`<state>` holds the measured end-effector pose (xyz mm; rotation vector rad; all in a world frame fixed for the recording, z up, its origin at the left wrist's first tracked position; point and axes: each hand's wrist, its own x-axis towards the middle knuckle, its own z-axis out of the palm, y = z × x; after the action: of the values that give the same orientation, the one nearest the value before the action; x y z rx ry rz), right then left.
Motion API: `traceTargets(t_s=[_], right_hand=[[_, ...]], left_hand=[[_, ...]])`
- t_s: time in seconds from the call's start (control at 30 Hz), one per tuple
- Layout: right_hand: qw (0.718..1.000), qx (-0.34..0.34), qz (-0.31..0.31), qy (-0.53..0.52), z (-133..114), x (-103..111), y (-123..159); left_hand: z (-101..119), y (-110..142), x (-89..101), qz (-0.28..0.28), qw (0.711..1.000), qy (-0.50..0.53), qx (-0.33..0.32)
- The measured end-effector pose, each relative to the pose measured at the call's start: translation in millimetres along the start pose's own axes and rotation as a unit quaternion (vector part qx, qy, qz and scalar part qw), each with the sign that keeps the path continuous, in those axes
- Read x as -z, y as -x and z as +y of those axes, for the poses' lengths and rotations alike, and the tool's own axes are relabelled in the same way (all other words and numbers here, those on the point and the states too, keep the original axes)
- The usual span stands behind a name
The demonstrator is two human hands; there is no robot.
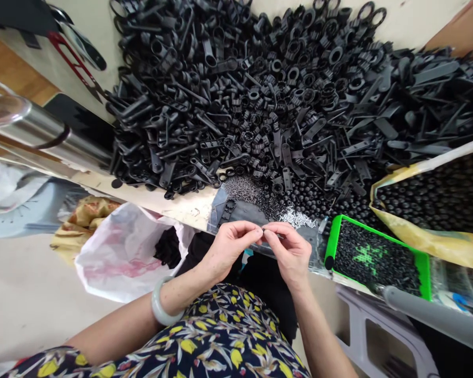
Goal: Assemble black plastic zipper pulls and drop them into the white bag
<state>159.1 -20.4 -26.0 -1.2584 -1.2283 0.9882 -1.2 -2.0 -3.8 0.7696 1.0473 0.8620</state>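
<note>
In the head view, two hands come together: left hand (225,247) and right hand (294,254) pinch one tiny dark bit (264,230) by the fingertips, near a big black pile (236,89). One green tray (332,239) holds black crumbs (394,262) and green crumbs (364,255). Two bags, yellow (437,244) and white (118,254), hold black balls (445,189) and black stuff (167,248).

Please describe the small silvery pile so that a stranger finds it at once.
Start at the big heap of black parts. At its near edge, just beyond the right hand, lies the pile of thin, silvery pieces, much brighter than the black beads beside it.
</note>
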Motion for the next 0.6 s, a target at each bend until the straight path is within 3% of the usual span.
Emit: traceTargets(t_s=[0.3, 0.43, 0.6], right_hand=[[0.988, -0.022, -0.15, -0.004, 2, 20, -12], [0.987, -0.012, -0.159, 0.005, 3, 20, -14], [0.989, 0.025, -0.137, 0.056, -3, 15, -13]], left_hand=[[13, -2, 16.9, -0.08, 0.976, -0.192, -0.062], [13, -3, 19.2, -0.096, 0.976, -0.186, -0.053], [6, -2, 16.9, -0.071, 0.989, -0.128, -0.032]])
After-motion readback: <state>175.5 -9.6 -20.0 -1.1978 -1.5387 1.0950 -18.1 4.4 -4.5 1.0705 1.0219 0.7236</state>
